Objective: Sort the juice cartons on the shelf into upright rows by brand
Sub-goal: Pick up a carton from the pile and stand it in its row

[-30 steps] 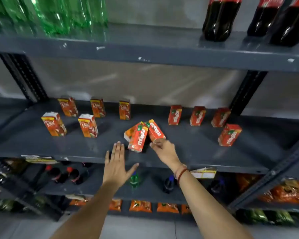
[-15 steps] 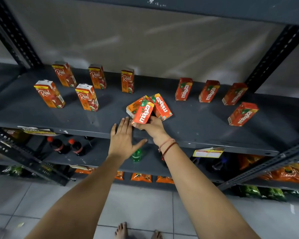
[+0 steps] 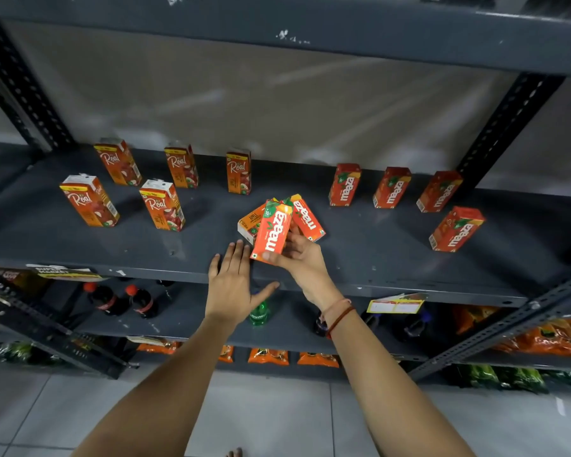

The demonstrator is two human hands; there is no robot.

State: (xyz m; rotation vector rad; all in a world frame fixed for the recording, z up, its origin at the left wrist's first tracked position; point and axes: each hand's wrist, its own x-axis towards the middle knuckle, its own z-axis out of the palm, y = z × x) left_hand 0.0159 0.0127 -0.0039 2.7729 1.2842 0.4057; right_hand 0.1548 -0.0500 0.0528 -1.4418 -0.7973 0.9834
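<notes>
We see the right hand (image 3: pixel 299 258) closed on a Maaza carton (image 3: pixel 271 230), now tilted up off the grey shelf (image 3: pixel 360 255) near its front edge, where a moment ago it lay in the pile; beneath it a second Maaza carton (image 3: pixel 307 217) and an orange carton (image 3: pixel 249 224) still lie flat, touching one another; the left hand (image 3: pixel 233 285) stays open, fingers spread flat on the front edge just beside them; five Real cartons (image 3: pixel 160 204) stand upright toward the left end, unchanged; four Maaza cartons (image 3: pixel 391 187) stand toward the right end, three along the back edge and one nearer the front.
</notes>
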